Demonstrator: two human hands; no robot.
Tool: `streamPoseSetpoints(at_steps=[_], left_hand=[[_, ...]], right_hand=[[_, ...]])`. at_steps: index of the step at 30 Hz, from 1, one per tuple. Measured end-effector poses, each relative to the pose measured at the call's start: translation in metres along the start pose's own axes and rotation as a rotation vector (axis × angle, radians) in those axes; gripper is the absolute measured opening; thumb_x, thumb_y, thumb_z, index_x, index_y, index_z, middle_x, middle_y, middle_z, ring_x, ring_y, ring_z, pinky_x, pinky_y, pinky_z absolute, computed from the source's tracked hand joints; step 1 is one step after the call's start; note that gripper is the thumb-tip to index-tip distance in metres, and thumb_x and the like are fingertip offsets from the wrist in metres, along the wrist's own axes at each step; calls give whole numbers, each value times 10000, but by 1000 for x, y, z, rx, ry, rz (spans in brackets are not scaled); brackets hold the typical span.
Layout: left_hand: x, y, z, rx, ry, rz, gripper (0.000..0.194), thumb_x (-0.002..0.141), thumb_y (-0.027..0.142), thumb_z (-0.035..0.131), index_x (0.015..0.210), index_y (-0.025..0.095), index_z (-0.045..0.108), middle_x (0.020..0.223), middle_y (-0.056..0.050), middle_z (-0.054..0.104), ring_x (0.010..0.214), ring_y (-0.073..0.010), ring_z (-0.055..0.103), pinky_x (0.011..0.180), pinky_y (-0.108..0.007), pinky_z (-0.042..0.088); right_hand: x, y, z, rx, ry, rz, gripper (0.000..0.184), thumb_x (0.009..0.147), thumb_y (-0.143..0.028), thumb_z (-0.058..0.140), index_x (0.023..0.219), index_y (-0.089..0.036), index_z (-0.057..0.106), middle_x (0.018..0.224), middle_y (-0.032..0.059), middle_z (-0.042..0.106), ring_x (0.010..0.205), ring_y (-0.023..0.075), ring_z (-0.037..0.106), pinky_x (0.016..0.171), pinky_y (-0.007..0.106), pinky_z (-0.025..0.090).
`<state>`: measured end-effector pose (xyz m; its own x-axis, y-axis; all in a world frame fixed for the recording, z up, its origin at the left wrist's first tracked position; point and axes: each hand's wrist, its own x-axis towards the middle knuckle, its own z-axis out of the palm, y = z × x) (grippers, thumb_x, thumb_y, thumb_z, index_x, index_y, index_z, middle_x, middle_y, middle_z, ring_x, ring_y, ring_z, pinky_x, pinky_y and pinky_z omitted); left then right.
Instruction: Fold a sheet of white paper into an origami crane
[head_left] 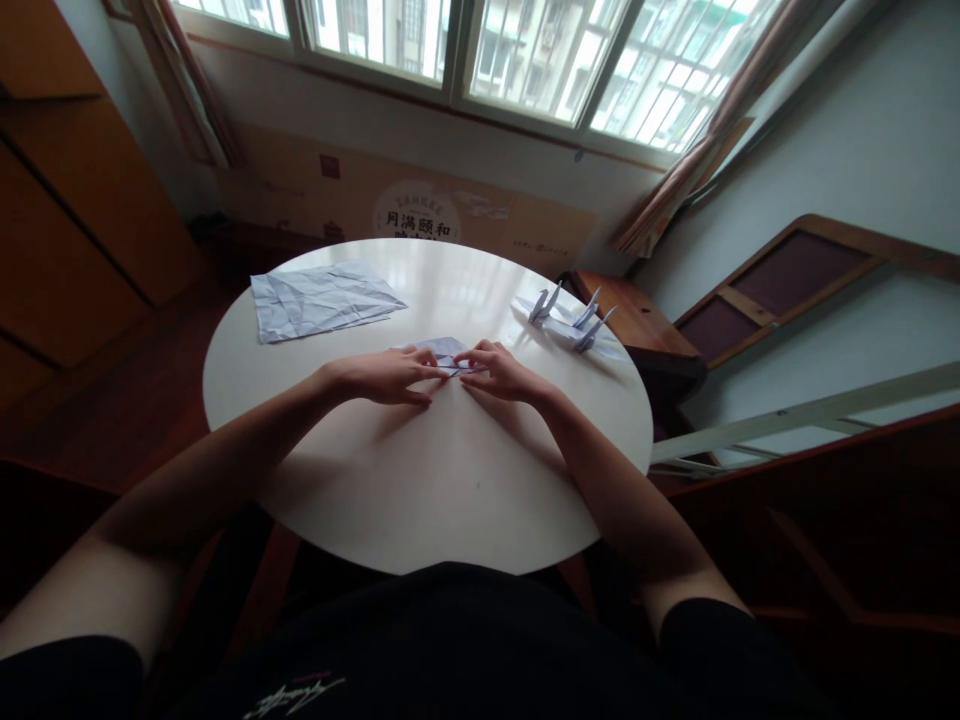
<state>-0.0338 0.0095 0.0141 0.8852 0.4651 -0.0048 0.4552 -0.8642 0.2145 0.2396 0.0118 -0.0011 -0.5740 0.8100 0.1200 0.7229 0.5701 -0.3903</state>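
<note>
A small, partly folded piece of pale paper [439,351] lies flat near the middle of the round white table [420,480]. My left hand [390,376] presses on its left side with the fingertips. My right hand [499,370] pinches its right edge, fingers bent over the fold. The two hands nearly meet over the paper, and they hide most of it.
A stack of creased paper sheets [322,300] lies at the table's far left. Folded paper cranes [574,325] stand at the far right edge. A wooden stool [637,325] sits past the table, a wooden cabinet [67,200] at left, windows behind.
</note>
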Motion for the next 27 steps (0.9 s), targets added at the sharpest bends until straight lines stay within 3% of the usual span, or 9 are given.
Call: streamPoseSetpoints(at_steps=[27], left_hand=[[0,2,-2,58,-7,0,545,1013,405,609,1526,264,493,1426,-136,536,1335,-306,494,1139,-418,386]], right_hand=[[0,-3,-2,-14,-5,11,376,896,-330,712,1261,-237,720,1076,101,585,1040,259,552,989,429,452]])
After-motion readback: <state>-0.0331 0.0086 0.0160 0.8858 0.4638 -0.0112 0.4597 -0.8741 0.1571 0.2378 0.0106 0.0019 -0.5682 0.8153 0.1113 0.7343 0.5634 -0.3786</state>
